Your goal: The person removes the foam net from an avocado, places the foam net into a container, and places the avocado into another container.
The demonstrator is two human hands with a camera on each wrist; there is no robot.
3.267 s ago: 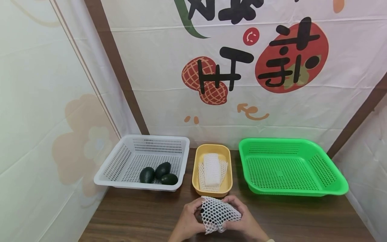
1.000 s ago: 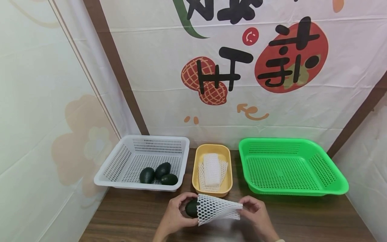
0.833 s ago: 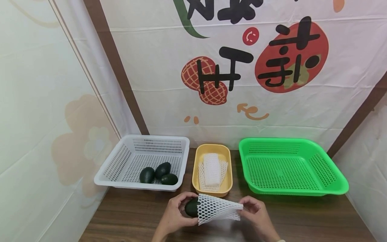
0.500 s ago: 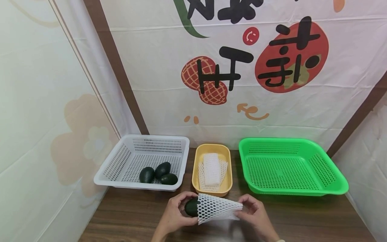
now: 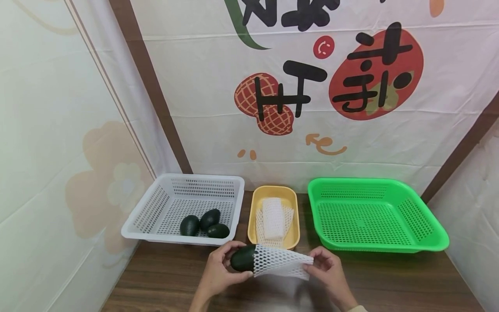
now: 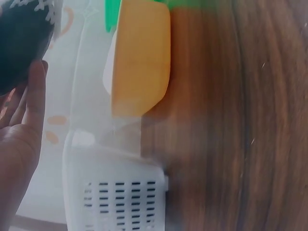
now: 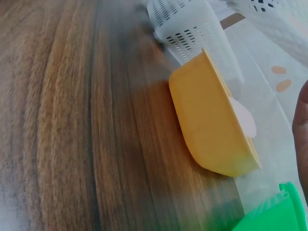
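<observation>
In the head view my left hand (image 5: pixel 218 268) grips a dark green avocado (image 5: pixel 242 258), thumb below and fingers behind it. A white foam net sleeve (image 5: pixel 278 261) covers the avocado's right end and tapers flat to the right. At that flat end my right hand (image 5: pixel 327 271) pinches the net between thumb and fingers. The left wrist view shows the avocado (image 6: pixel 21 45) with fingers (image 6: pixel 36 91) along its lower side and a scrap of net on top. Only part of the right hand (image 7: pixel 302 134) enters the right wrist view, beside the net (image 7: pixel 284 29).
Just beyond the hands stands a yellow tray (image 5: pixel 253 236) holding more white net sleeves (image 5: pixel 273 219). A white basket (image 5: pixel 140 232) with three avocados (image 5: pixel 189 225) is at left. A green basket (image 5: pixel 383 248) stands at right. All rest on a brown wooden table (image 5: pixel 167 277) before a printed cloth (image 5: pixel 214 130).
Earlier both hands were bunched round the net; since then they have spread apart, drawing it out rightward. Just now the left hand and avocado rose slightly and shifted left, and more avocado shows.
</observation>
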